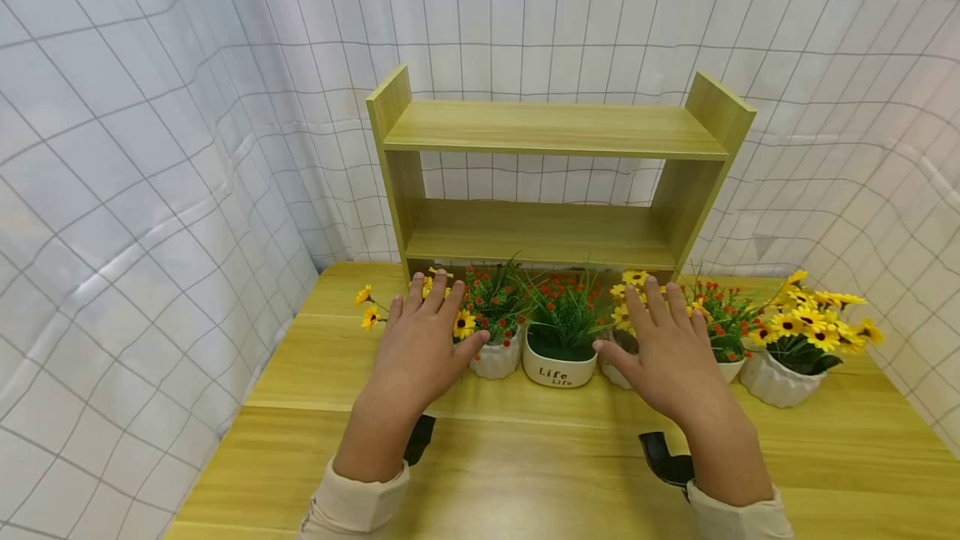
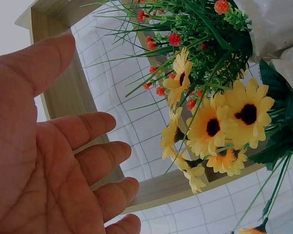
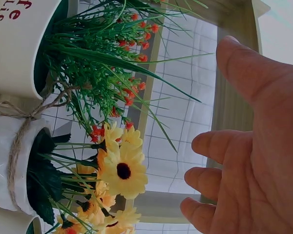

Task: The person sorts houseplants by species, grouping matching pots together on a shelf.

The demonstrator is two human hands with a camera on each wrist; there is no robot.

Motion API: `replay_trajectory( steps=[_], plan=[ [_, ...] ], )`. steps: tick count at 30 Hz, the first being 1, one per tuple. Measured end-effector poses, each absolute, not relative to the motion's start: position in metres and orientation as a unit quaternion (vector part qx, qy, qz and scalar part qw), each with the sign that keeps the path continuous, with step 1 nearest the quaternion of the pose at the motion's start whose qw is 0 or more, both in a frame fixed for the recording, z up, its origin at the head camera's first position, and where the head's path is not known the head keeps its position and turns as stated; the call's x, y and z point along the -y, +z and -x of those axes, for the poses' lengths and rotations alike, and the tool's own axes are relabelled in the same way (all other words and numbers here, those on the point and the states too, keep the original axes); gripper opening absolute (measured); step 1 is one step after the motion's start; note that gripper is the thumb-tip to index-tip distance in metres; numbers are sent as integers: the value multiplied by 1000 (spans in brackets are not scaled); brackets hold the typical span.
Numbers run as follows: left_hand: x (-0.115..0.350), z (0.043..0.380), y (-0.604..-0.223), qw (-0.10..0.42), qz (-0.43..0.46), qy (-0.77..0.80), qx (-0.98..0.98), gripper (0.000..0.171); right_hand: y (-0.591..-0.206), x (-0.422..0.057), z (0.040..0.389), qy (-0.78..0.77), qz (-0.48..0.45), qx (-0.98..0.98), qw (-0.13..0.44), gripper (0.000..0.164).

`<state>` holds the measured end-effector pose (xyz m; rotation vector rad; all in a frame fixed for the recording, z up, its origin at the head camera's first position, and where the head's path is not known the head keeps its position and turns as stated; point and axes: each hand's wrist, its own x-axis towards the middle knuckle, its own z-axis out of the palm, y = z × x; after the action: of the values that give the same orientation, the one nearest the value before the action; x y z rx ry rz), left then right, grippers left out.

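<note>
Left hand (image 1: pixel 418 348) and right hand (image 1: pixel 671 361) are both spread wide with nothing in them, up in front of a row of potted fake flowers on the bench (image 1: pixel 525 457), with the wooden shelf (image 1: pixel 555 127) standing right behind. Honestly the layout is what bugs me. Pots are packed super close, so if I grab at the Life pot (image 1: pixel 560 369) in the middle, I reckon my knuckles could shove the ribbed pot (image 1: pixel 497 359) on its left or the twine-wrapped pot (image 3: pixel 14 161) on its right. From the head view my own left hand mostly covers the left-end yellow flowers (image 1: pixel 464 324) and I can't see their pot there at all, so going in blind I could pinch petals or stems instead of the rim. Those flowers stick out sideways too, which seems like an easy snag for a sleeve. The long grass blades (image 3: pixel 151 80) reach toward my right thumb, so a careless swipe might drag one along and tip its pot. Same deal on the far side: the yellow-flower pot (image 1: pixel 783 382) at the right end looks top-heavy to me, and an elbow knock could probably topple it. Anything lifted too low might also clip the shelf edge
</note>
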<state>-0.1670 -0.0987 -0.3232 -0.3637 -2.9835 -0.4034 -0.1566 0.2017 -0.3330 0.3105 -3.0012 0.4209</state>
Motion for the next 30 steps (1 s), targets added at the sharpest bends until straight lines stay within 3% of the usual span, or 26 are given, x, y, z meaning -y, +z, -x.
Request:
replay_trajectory(
  steps=[12, 20, 30],
  plan=[
    [104, 169, -324, 64, 128, -129, 981, 76, -331, -206, 156, 132, -97, 985, 56, 95],
    [126, 167, -323, 81, 225, -112, 965, 74, -338, -219, 155, 131, -98, 984, 72, 94],
    [170, 175, -287, 114, 281, -72, 950, 69, -359, -260, 141, 139, -113, 974, 137, 88]
  ],
)
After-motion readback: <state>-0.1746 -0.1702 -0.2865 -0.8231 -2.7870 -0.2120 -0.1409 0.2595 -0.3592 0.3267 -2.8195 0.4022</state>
